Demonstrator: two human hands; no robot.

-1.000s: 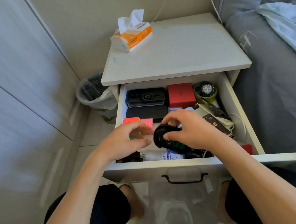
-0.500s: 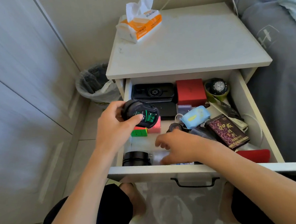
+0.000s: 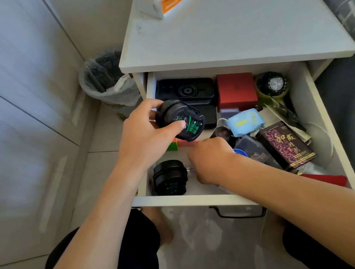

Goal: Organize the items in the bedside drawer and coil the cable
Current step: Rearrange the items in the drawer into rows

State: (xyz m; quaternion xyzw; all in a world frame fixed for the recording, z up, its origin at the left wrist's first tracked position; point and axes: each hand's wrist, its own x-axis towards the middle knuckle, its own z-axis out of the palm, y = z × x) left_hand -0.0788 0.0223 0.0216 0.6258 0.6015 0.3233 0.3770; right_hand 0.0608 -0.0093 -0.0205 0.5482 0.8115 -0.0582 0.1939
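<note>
Head: jar (image 3: 179, 121) above drawer's (image 3: 335, 139) left edge

Both forearms are bare to the elbow, with no sleeves, watch, rings or bracelets showing on either the left hand (image 3: 145, 137) or the right hand (image 3: 213, 160); the nails are short and unpainted. Dark shorts (image 3: 136, 248), black or deep navy, cover both thighs, the second leg (image 3: 305, 250) showing at the lower right. The knees are bare, and bare feet (image 3: 163, 230) rest on the pale tiled floor (image 3: 206, 251)
</note>
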